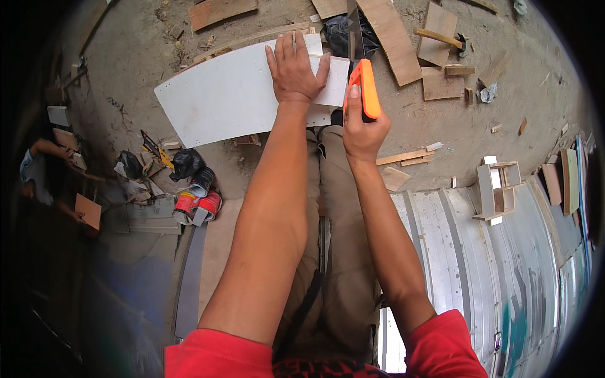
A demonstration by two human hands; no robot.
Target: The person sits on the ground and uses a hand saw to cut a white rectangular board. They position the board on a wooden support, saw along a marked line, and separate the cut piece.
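My left hand (296, 72) lies flat on a long white board (214, 94), fingers pointing away and thumb spread to the right. Partly beneath that hand, a smaller white piece (333, 82) sits across the board's right end. My right hand (365, 129) is closed round the orange handle of a handsaw (369, 94). The saw's blade points away from me, just past the right edge of the white pieces. Whether its teeth touch the wood cannot be made out.
Beyond the blade are a black plastic bag (337, 36) and a long plywood strip (394, 44). A hammer (439, 38) lies on plywood at the far right. Paint cans (207, 205) stand left of my legs; a small wooden frame (485, 189) is to the right. Another person (41, 167) works at far left.
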